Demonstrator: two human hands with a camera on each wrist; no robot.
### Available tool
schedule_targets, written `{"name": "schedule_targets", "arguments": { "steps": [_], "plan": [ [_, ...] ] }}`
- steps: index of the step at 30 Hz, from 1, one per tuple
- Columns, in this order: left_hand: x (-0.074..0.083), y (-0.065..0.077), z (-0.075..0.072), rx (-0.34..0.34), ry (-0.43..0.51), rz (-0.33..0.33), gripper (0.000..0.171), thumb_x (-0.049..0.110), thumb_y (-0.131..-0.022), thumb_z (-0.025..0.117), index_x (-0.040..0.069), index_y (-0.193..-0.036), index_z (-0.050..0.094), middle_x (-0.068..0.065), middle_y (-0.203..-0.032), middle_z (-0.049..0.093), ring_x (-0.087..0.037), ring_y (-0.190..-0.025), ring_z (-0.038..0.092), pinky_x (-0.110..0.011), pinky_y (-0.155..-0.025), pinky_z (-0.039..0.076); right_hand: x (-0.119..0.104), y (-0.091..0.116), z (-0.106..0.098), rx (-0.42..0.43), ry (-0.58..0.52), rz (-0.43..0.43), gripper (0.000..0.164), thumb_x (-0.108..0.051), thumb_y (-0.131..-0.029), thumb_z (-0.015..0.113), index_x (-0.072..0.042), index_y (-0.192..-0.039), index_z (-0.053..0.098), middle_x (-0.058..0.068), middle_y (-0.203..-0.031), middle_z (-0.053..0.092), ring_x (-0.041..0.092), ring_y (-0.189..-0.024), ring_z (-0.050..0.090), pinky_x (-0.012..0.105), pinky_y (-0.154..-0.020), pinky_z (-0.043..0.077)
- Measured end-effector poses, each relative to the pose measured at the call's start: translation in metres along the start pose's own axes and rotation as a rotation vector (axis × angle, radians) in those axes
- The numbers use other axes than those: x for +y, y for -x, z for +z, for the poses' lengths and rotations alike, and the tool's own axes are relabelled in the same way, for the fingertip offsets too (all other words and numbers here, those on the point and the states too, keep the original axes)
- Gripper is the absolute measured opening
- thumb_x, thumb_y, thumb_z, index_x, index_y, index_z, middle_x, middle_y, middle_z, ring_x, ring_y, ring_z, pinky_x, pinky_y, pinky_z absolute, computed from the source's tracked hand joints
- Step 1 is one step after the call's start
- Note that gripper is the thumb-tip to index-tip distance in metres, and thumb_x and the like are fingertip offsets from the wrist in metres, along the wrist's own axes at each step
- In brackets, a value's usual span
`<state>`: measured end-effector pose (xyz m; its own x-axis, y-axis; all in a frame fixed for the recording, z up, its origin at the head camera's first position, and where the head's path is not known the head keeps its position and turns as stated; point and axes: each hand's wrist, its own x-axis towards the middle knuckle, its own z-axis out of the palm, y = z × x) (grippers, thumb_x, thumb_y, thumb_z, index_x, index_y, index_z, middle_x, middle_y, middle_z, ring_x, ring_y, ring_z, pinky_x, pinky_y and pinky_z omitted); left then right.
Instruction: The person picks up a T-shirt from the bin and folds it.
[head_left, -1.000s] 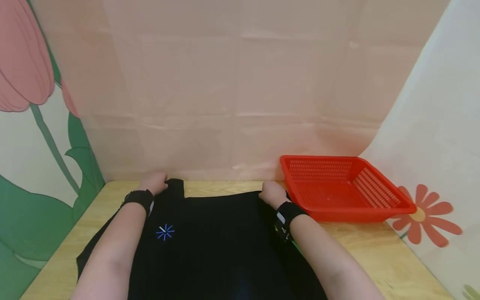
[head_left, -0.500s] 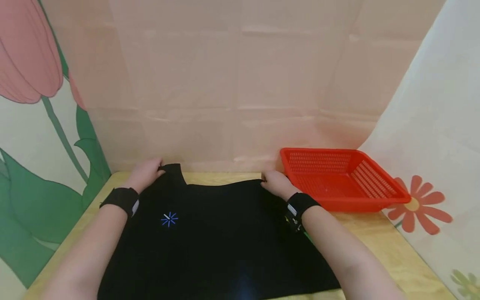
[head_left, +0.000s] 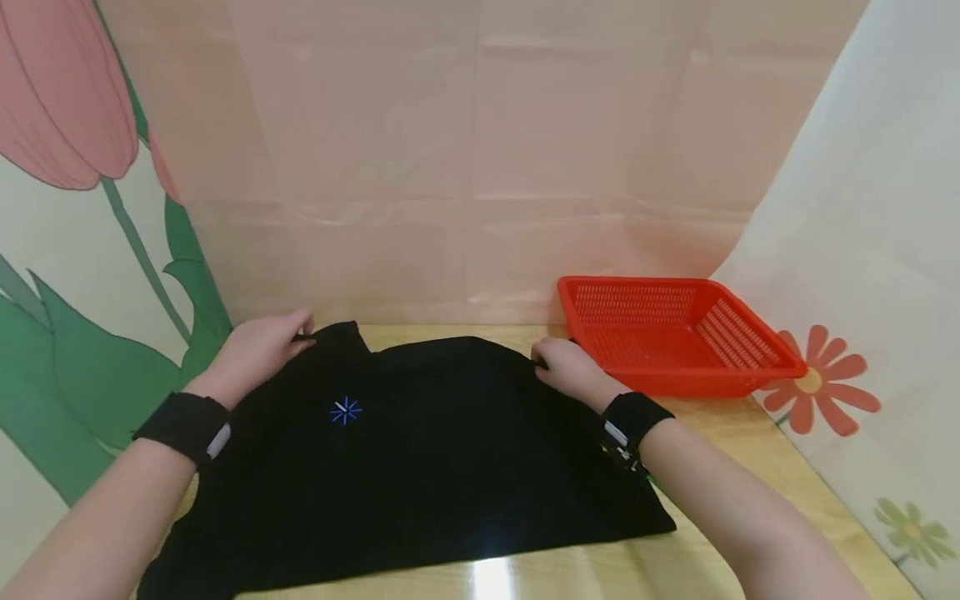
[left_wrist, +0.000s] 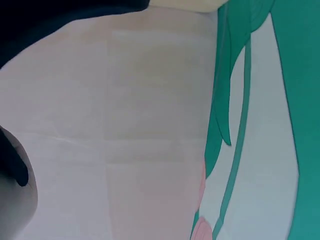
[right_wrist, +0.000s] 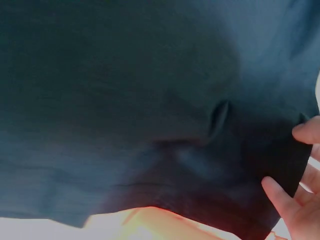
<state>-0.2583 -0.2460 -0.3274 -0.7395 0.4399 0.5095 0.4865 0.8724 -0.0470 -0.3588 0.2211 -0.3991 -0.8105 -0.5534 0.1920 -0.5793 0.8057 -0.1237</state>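
Note:
A black garment (head_left: 450, 450), seemingly a shirt, with a small blue starburst mark on it, spreads over the wooden table in the head view. My left hand (head_left: 258, 350) pinches its far left edge, beside a squared corner that sticks up. At the far right edge my right hand (head_left: 573, 371) grips the cloth, and the fabric between the hands bows upward. The left wrist view shows dark cloth (left_wrist: 55, 15) at the top left and part of the hand at the left border. In the right wrist view, fingers (right_wrist: 282, 200) hold the hanging garment (right_wrist: 150, 100) near a corner.
A red plastic basket (head_left: 675, 385) stands at the back right, close beyond my right hand. Behind the wooden table (head_left: 577, 575) is a pinkish paper backdrop (head_left: 420, 167). Flower-patterned sheets (head_left: 862, 250) flank both sides.
Both hands have come nearer and farther apart, still holding the garment. Its far edge now bows upward, and its near edge has come into view. The head view has tilted down.

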Motion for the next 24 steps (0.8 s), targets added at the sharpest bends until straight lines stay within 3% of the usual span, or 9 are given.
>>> {"name": "schedule_targets", "arguments": {
  "steps": [6,9,17,24],
  "plan": [
    [0.005,0.026,-0.005,0.017,-0.018,0.126,0.031,0.010,-0.077,0.082,0.012,-0.089,0.054,0.003,-0.068,0.055,-0.012,-0.055,0.051,-0.034,-0.052,0.043,0.001,0.024,0.009,0.093,0.041,-0.101,0.011,-0.001,-0.082,0.070,-0.009,-0.087,0.065,0.002,-0.083,0.059,0.021,-0.077,0.059,0.039,-0.072,0.051],
    [0.011,0.042,-0.005,-0.010,0.007,0.148,0.032,0.008,-0.075,0.083,0.013,-0.087,0.054,0.004,-0.067,0.053,-0.010,-0.056,0.049,-0.032,-0.052,0.043,0.003,0.037,0.017,0.098,0.061,-0.124,0.012,-0.001,-0.081,0.072,-0.009,-0.087,0.065,0.003,-0.084,0.060,0.021,-0.078,0.060,0.039,-0.073,0.052],
    [0.029,0.080,0.002,-0.215,0.092,0.044,0.035,0.010,-0.077,0.083,0.017,-0.085,0.050,0.011,-0.070,0.045,-0.006,-0.059,0.041,-0.027,-0.055,0.040,0.012,0.057,0.033,0.043,0.096,-0.101,0.012,-0.007,-0.082,0.077,-0.011,-0.088,0.067,0.001,-0.085,0.059,0.019,-0.081,0.057,0.037,-0.076,0.051],
    [0.041,0.104,0.022,-0.411,0.139,0.010,0.037,0.012,-0.071,0.087,0.019,-0.092,0.057,0.010,-0.079,0.063,-0.004,-0.064,0.053,-0.030,-0.059,0.049,0.016,0.056,0.034,0.015,0.120,-0.124,0.017,-0.006,-0.080,0.078,-0.008,-0.095,0.070,0.005,-0.093,0.062,0.024,-0.090,0.060,0.041,-0.082,0.051]
  ]
}}
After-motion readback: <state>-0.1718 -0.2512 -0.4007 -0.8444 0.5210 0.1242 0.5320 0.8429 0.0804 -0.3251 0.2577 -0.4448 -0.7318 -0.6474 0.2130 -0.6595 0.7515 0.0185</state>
